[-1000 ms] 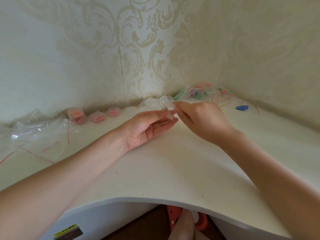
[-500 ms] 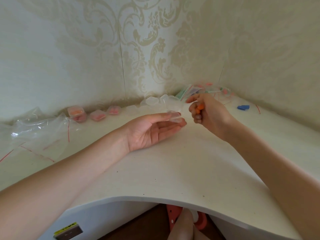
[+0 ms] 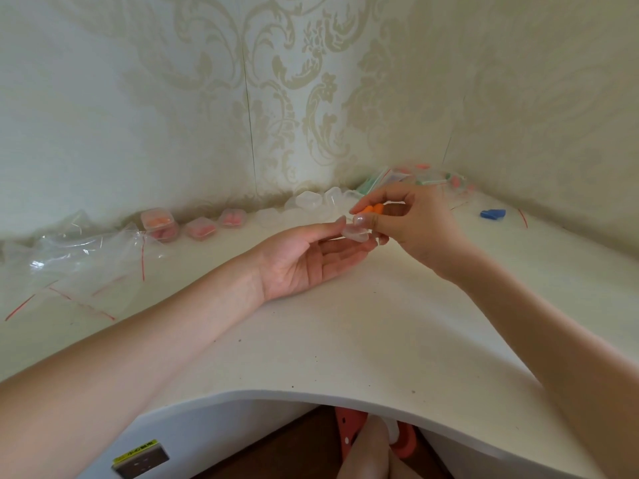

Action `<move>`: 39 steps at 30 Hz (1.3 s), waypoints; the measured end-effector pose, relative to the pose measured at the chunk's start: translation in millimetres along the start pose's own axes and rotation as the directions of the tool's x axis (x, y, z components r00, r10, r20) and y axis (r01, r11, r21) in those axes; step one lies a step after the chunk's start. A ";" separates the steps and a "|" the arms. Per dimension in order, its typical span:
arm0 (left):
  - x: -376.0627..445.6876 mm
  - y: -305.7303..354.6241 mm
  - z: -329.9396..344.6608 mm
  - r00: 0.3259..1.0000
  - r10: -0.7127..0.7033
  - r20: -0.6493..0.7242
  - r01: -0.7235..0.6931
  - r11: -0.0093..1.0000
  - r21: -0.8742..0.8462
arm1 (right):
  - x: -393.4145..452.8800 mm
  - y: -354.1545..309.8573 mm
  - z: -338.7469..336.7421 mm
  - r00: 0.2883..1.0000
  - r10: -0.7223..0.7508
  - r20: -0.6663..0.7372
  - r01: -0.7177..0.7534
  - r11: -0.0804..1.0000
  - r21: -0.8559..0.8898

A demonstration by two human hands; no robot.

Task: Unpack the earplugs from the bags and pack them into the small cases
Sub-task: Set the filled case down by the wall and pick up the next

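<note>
Left hand (image 3: 307,261): palm up over the middle of the desk (image 3: 345,340), fingers loosely extended, clear small case (image 3: 356,233) resting on the fingertips, pinned by the thumb. Right hand (image 3: 411,226): thumb and forefinger pinched on orange earplugs (image 3: 371,209), held just above the case, apparently touching its rim. Filled cases (image 3: 198,227): along the back edge, left of centre, against the wall. Empty clear cases (image 3: 311,202): heaped at the back edge, centre. Unopened earplug bags (image 3: 415,176): back right corner. Emptied bags (image 3: 86,267): left edge. Blue item (image 3: 492,213): right edge, identity unclear. Risks, as judged: soft foam springing back out of the shallow case before closure; case slipping off the fingertips under downward pressure, given the light hold; loose earplug rolling off the curved front edge. Changes against the earlier frame: right hand brought from beside the left fingertips back to the case; earplugs now more exposed between thumb and forefinger; left hand and case barely shifted; items on the desk unmoved.
</note>
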State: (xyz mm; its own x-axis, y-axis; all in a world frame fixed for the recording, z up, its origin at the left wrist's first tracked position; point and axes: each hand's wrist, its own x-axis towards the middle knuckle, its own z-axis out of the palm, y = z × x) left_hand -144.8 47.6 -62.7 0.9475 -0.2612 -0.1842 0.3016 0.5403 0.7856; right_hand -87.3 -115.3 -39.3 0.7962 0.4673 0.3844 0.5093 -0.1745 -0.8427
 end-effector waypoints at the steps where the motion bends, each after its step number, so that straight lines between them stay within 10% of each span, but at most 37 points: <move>1: 0.1 -0.1 0.1 1.000 -0.002 -0.001 0.002 1.000 -0.003 | 0.0 1.1 1.1 1.000 -0.013 0.018 0.013 1.000 -0.014; 14: 2.7 -3.7 1.0 0.997 0.050 -0.051 -0.050 0.999 0.005 | -4.7 5.7 13.6 0.967 -0.152 0.203 0.221 0.900 -0.377; 27: 5.1 -2.6 1.4 0.993 0.042 -0.107 -0.049 0.997 -0.062 | -2.6 1.3 5.2 0.997 -0.061 -0.042 0.060 0.998 -0.015; 39: 2.9 -3.8 0.7 0.993 0.060 -0.098 -0.065 0.996 -0.056 | -6.8 1.5 6.9 0.983 -0.152 0.104 0.174 0.952 -0.252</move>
State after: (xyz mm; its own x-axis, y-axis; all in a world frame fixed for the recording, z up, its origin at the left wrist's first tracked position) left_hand -143.2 44.2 -65.8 0.9696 -0.1485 -0.1942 0.2445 0.5999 0.7618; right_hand -94.3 -112.8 -45.8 0.6713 0.5758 0.4666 0.7055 -0.3035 -0.6405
